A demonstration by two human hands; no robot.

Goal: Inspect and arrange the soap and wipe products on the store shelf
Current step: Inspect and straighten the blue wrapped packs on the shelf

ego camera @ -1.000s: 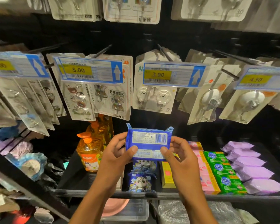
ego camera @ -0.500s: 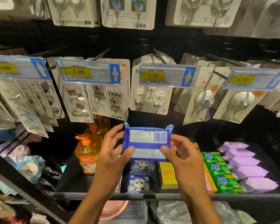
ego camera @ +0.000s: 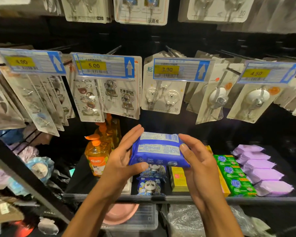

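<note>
- While the left hand (ego camera: 125, 161) has its thumb hooked over the bottom corner of the blue wipe pack (ego camera: 158, 149) with its fingers laid flat up the left side, the right hand (ego camera: 198, 161) pinches the opposite end, thumb in front and fingers behind.
- So the pack is up in the air, clamped between both hands and tilted with its barcode side toward the camera, over the front of the shelf (ego camera: 161, 197).
- Right under it is a row of panda packs (ego camera: 150, 185). My guess is they're the same product, so that's probably its slot.
- A yellow box (ego camera: 178, 181) sits just beside that row, then green soap bars (ego camera: 234, 175) and purple packs (ego camera: 260, 168) further right. Orange bottles (ego camera: 97, 156) are off to the left.
- Main risk imo: the pack looks soft and slick, and the left grip is mostly thumb. It could slip, land on the row and shove the front panda pack off the edge.
- It'd also be easy to set it down barcode-up or skewed onto the yellow box, since the slot looks narrow.
- The hook cards (ego camera: 162, 93) hang low over the shelf, so lifting the pack higher could bump them.
</note>
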